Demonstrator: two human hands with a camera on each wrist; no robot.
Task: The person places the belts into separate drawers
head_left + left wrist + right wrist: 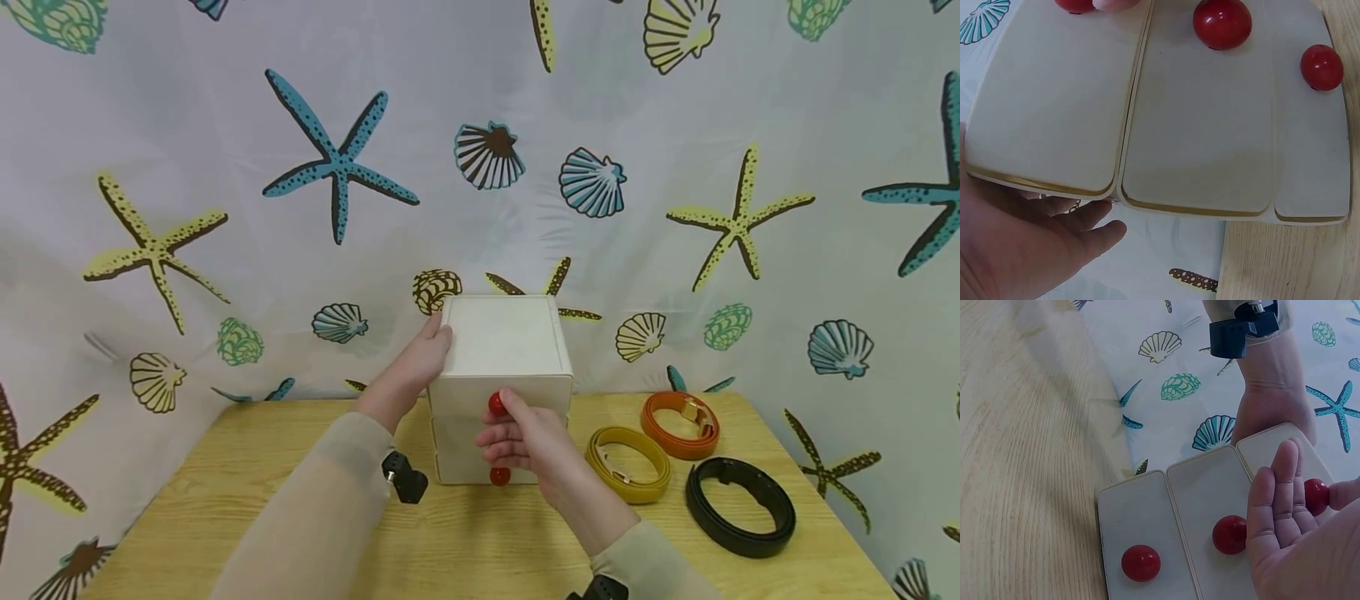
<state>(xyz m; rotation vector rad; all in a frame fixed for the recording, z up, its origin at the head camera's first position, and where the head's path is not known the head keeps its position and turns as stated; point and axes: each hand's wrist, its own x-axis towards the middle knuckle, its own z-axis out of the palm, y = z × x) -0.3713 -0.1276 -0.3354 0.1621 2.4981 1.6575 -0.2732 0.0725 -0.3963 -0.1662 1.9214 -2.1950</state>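
A small white chest of drawers (504, 337) with three stacked drawers stands at the back of the wooden table. My left hand (420, 358) rests against its left side; in the left wrist view its fingers (1099, 240) lie loosely along that side. At the front, my right hand (536, 446) pinches the top drawer's red knob (497, 404) between thumb and index finger. The other right fingers extend in front of the middle drawer and hide its knob in the head view; the right wrist view shows that middle knob (1230, 535). Below them is the bottom knob (499, 477). All drawers look closed.
Three coiled belts lie to the right on the table (225, 475): an orange belt (660, 442), a yellow belt (641, 492) and a black belt (738, 543). A white cloth (480, 225) printed with starfish and shells hangs behind the table.
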